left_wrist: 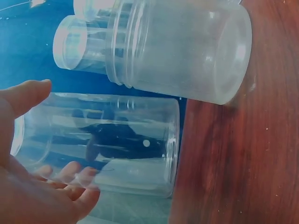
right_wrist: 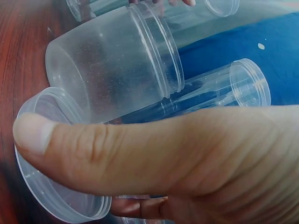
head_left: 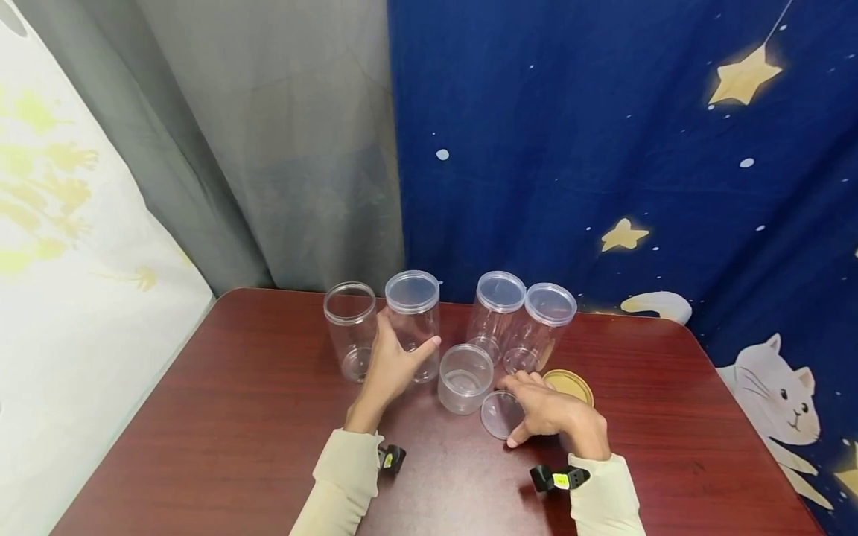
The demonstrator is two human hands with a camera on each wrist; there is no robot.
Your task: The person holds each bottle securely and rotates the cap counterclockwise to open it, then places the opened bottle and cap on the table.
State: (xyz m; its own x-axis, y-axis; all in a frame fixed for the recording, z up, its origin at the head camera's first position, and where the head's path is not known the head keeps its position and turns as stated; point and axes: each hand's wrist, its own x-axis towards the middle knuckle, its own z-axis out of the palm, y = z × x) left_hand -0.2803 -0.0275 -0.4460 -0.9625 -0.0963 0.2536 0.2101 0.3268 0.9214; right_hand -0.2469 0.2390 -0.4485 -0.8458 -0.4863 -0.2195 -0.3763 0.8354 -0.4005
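My left hand (head_left: 392, 368) grips a tall clear jar (head_left: 413, 320) with a clear lid, second from the left in the back row; in the left wrist view its fingers (left_wrist: 70, 175) show through the jar (left_wrist: 107, 144). My right hand (head_left: 546, 413) pinches a loose clear lid (head_left: 499, 413) lying on the table. In the right wrist view the thumb (right_wrist: 140, 149) lies across the lid (right_wrist: 51, 186). Between the hands stands a short open clear jar (head_left: 465, 378), also large in both wrist views (left_wrist: 187, 51) (right_wrist: 117, 70).
On the dark red table (head_left: 234, 417), a tall open jar (head_left: 350, 327) stands left of the held one. Two tall lidded jars (head_left: 496, 313) (head_left: 541, 327) stand behind the short jar. A gold lid (head_left: 570, 383) lies beside my right hand. Curtains hang behind.
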